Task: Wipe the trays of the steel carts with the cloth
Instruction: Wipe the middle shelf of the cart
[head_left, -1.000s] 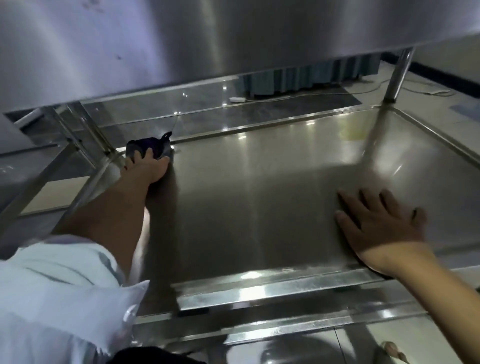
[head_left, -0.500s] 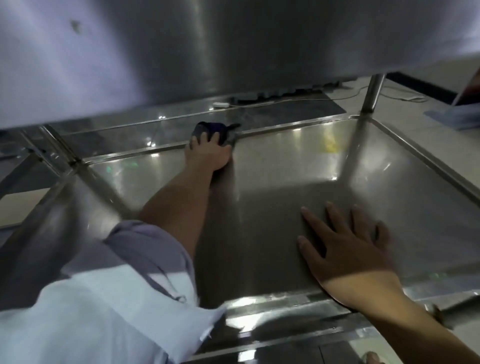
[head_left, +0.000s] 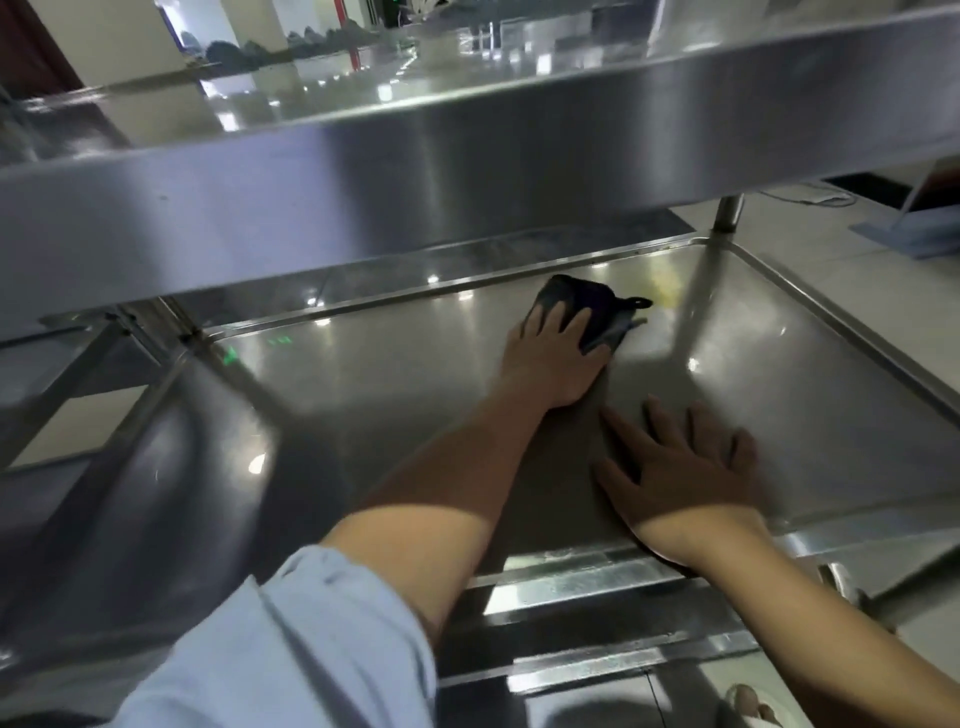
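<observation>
Left hand (head_left: 556, 358): palm down, fingers straight, pressing the cloth (head_left: 587, 306) flat onto the tray (head_left: 810, 374); not curled round it. Cloth: dark, bunched, with a small loop at its right edge; lies near the tray's far rim, right of centre, just left of a yellowish smear (head_left: 665, 291).

Right hand (head_left: 680, 473): flat on the tray, fingers spread and straight, holding nothing; near the front rim, just beside the left wrist.

Tray: steel, lower level, raised rim all round, in shadow under the upper tray (head_left: 467, 171). Post (head_left: 727, 213) at far right corner.

Sleeve (head_left: 291, 654): pale blue, on left arm, pushed up past the forearm.

Second cart (head_left: 67, 384): steel, at left, touching or just beside; cannot tell which.

Floor (head_left: 841, 270): pale tile, right side.
</observation>
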